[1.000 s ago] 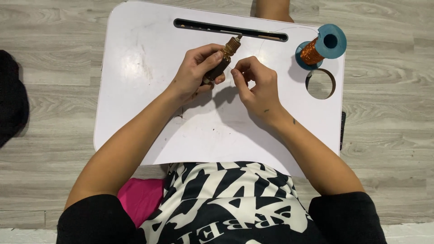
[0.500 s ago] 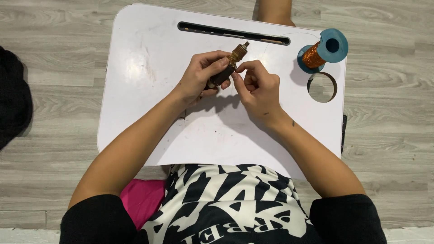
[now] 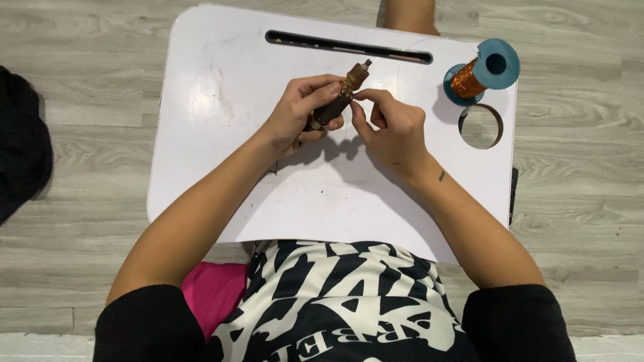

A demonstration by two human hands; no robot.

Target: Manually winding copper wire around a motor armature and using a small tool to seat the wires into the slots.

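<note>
- Head view, the only one: the left hand (image 3: 298, 114) is wrapped around a small dark cylindrical part (image 3: 332, 107), holding it tilted above the middle of the white worktop (image 3: 221, 167), with its brassy tip (image 3: 355, 74) pointing up and to the far right.
- The right hand (image 3: 396, 131) comes in from the right, thumb and forefinger pinched together right at the upper end of the part, just below the tip. Whether a strand of wire sits in that pinch is too fine to tell.
- So both hands meet on the one piece: left clamped round the body, right closed at the top end.
- To the far right on the worktop lies a blue spool of copper-coloured wire (image 3: 476, 75), on its side, well apart from the hands. Just near of it is a round hole (image 3: 481, 125) cut through the worktop.
- A long dark slot (image 3: 349, 47) runs along the far edge.
- Judging by the grip, this looks like fine work at the part's upper end, winding or seating something there.
- The next move seems to call for a steady left hold while the right fingertips make small, careful turns; a slip could loosen whatever sits at the top.
- Grey wood floor (image 3: 87, 40) surrounds the worktop, with a dark cloth (image 3: 23, 147) at the left edge.
</note>
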